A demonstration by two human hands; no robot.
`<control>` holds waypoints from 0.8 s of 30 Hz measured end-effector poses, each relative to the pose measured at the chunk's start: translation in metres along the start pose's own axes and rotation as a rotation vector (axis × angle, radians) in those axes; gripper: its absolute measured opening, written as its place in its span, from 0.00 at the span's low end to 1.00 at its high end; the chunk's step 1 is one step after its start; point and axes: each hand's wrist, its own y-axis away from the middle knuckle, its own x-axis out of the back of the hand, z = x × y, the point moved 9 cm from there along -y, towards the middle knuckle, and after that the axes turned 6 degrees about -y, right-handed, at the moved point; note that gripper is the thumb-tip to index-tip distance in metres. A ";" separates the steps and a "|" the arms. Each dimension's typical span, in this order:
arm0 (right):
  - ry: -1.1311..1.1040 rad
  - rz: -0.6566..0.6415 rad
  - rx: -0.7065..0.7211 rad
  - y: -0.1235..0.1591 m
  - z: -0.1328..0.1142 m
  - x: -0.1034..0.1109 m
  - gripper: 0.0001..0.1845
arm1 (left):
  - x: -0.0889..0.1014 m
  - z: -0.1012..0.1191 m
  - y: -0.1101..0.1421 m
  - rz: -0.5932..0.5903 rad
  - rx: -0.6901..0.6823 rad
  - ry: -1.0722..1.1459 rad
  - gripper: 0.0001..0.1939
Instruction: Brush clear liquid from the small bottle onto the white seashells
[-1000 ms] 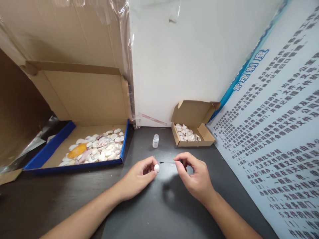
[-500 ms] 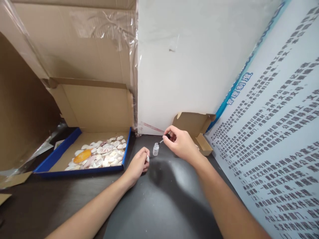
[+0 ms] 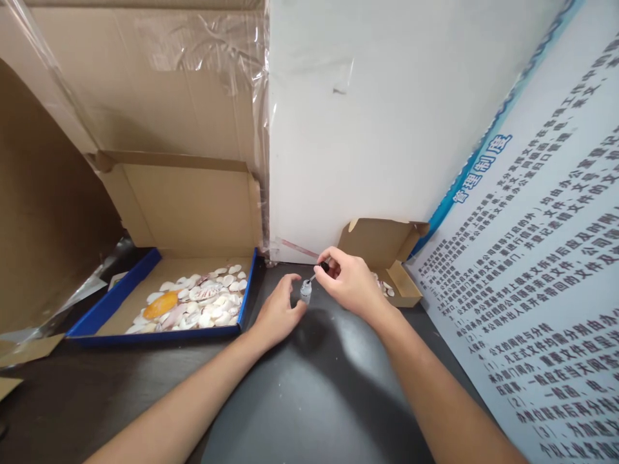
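My right hand (image 3: 341,277) pinches the black cap of an applicator brush (image 3: 324,265). Its thin stem slants down to the mouth of a small clear glass bottle (image 3: 305,292) with whitish contents, standing on the dark table. Close by the bottle's left side is my left hand (image 3: 279,312), thumb and forefinger spread apart, the thumb tip near the lower part of the glass. Whether it touches the bottle I cannot tell. The white shell seen earlier in this hand does not show now; the palm and other fingers are hidden.
A blue-edged cardboard box (image 3: 155,337) at the left holds many pale shells (image 3: 207,303) and one orange shell (image 3: 161,305). Behind my right hand stands a smaller open box (image 3: 406,287) with shells. A white panel (image 3: 309,161) and a printed board (image 3: 541,258) border the table.
My right hand has carried the brush from beside the shell up to the bottle mouth. My left hand moved away with the shell, then came to the bottle with thumb and forefinger spreading.
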 end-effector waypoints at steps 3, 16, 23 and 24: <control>0.025 -0.041 0.005 0.000 -0.002 -0.009 0.05 | -0.010 0.005 0.002 -0.076 -0.079 -0.169 0.22; 0.035 -0.070 0.100 0.001 -0.008 -0.012 0.04 | -0.008 0.017 0.011 -0.079 -0.166 -0.192 0.11; 0.029 -0.186 0.055 0.000 -0.005 -0.013 0.07 | -0.009 0.028 0.020 -0.092 -0.290 -0.114 0.11; 0.033 -0.197 0.054 0.000 -0.005 -0.014 0.08 | -0.010 0.028 0.020 -0.097 -0.293 -0.103 0.11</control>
